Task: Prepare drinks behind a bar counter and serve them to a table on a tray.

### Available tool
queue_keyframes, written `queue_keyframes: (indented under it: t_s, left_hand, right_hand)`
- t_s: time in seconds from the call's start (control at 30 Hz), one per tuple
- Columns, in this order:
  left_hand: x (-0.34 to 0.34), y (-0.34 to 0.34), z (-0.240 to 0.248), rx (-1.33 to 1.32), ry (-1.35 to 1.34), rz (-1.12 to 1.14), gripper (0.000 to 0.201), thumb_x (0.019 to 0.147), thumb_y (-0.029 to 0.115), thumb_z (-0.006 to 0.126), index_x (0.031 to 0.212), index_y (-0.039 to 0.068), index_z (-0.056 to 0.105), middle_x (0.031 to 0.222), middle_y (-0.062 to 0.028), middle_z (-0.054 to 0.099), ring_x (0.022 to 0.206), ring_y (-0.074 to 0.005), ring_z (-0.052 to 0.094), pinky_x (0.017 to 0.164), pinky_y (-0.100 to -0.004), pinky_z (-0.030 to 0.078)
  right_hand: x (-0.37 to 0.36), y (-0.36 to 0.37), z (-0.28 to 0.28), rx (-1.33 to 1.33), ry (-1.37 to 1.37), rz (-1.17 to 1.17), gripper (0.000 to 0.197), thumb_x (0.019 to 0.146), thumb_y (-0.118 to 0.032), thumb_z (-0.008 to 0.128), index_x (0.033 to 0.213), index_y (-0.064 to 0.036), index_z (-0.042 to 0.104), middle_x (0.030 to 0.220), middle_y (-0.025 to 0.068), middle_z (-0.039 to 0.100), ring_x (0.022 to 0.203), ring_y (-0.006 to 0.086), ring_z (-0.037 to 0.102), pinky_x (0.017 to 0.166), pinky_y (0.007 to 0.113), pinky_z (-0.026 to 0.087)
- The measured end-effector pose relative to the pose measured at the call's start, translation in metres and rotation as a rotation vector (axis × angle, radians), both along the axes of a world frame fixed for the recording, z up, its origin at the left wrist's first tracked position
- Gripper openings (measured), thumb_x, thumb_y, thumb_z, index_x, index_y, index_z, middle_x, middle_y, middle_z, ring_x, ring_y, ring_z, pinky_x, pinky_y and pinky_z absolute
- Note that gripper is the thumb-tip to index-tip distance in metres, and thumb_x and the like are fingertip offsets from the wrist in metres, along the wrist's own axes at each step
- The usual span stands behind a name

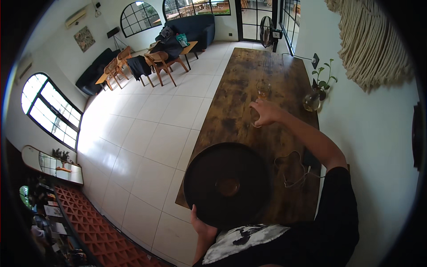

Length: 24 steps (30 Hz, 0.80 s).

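My left hand [203, 226] grips the near left edge of a round dark tray [204, 169], held level over the near end of the wooden table. On the tray's middle stands a small clear glass [228, 187] with an amber tint. Farther along the table, my right hand [269, 112] curves its thumb and fingers around a clear drinking glass [255, 121]. This glass is partly hidden by the fingers, and its base appears to be at the tabletop. Just beyond that hand stands another glass [262, 92], with something amber low in it.
The brown wooden table [238, 75] runs along the right wall. On it are a glass vase with a green plant [312, 101] and a loose cable [289, 171]. A fan [266, 32] stands past its far end. Chairs [159, 62] and dark sofas [191, 31] are across the tiled floor.
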State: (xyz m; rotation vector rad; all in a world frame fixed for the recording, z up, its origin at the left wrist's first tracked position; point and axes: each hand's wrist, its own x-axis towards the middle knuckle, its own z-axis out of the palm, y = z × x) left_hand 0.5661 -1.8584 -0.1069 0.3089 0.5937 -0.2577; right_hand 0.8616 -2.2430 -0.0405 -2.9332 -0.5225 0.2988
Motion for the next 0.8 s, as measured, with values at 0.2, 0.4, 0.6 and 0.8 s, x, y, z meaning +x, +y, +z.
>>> queue_keyframes:
  t_s: [0.2,0.4,0.6,0.8]
  left_hand:
    - [0.000,0.005,-0.009,0.078,0.064,-0.056,0.059,0.105,0.043,0.050,0.149,0.004,0.049,0.149,-0.0168,0.056,0.136,-0.0381,0.053,0.118,-0.0554,0.037]
    - [0.001,0.008,-0.014,0.049,0.045,-0.081,0.059,0.105,0.041,0.050,0.149,0.003,0.048,0.150,-0.0186,0.055,0.138,-0.0390,0.052,0.119,-0.0561,0.036]
    - [0.001,0.008,-0.008,0.030,0.053,-0.093,0.059,0.106,0.041,0.046,0.151,0.003,0.046,0.151,-0.0162,0.055,0.138,-0.0372,0.052,0.120,-0.0542,0.036]
    - [0.004,0.003,-0.006,0.053,-0.012,-0.106,0.061,0.106,0.044,0.045,0.152,0.004,0.045,0.152,-0.0165,0.053,0.139,-0.0372,0.051,0.121,-0.0550,0.035]
  right_hand:
    - [0.020,-0.014,-0.027,-0.031,0.026,-0.178,0.085,0.070,-0.045,0.080,0.141,-0.0069,0.052,0.131,0.0210,0.059,0.123,0.0387,0.060,0.098,0.049,0.054]
    - [-0.005,0.011,-0.007,-0.122,-0.151,-0.082,0.087,0.080,-0.051,0.078,0.149,-0.0076,0.045,0.135,0.0210,0.057,0.129,0.0379,0.057,0.103,0.052,0.048]
    - [-0.087,0.120,0.042,0.392,0.084,0.513,0.093,0.090,-0.060,0.071,0.159,-0.0095,0.035,0.156,0.0219,0.044,0.139,0.0393,0.048,0.112,0.053,0.039]
    - [-0.142,0.161,0.044,0.121,0.309,0.846,0.099,0.083,-0.059,0.078,0.159,-0.0112,0.036,0.149,0.0202,0.049,0.131,0.0377,0.055,0.099,0.050,0.051]
